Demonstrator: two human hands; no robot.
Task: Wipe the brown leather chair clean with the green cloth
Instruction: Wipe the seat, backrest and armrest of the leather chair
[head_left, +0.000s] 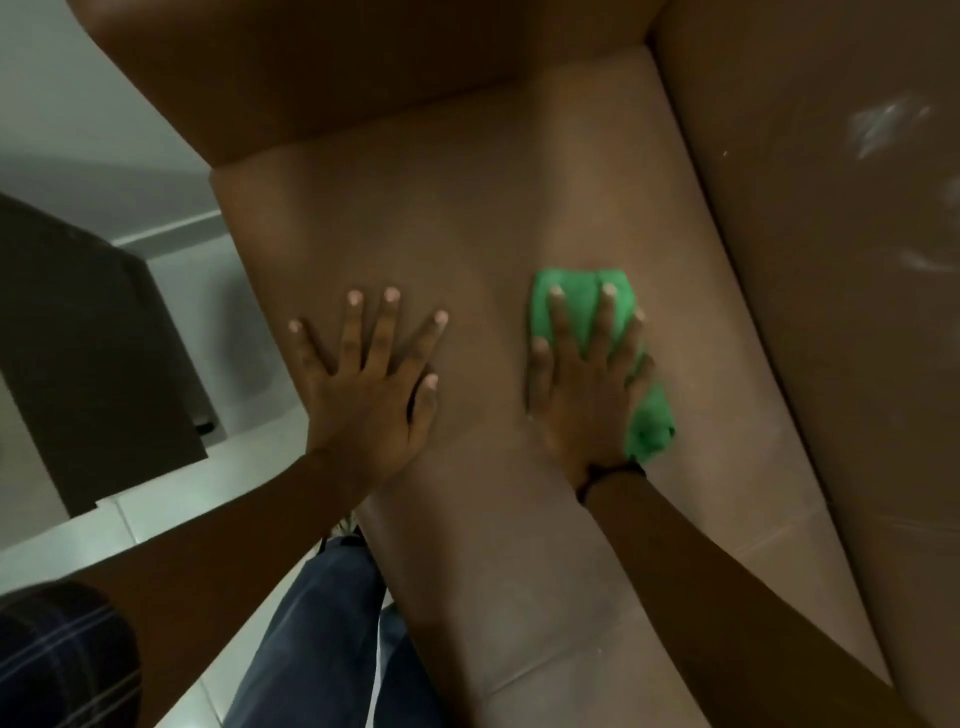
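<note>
The brown leather chair (467, 218) fills most of the view, its flat seat cushion running from top left to bottom right. My right hand (582, 384) presses flat on the bunched green cloth (649, 426) in the middle of the seat, fingers spread over it. The cloth sticks out beyond my fingertips and beside my wrist. My left hand (369, 384) lies flat on the seat near its left edge, fingers spread, holding nothing.
The chair's raised side panel (831, 260) on the right carries whitish smears. A dark cabinet (88, 353) stands on the pale tiled floor (244, 291) to the left. My leg in blue jeans (311, 634) is beside the seat's edge.
</note>
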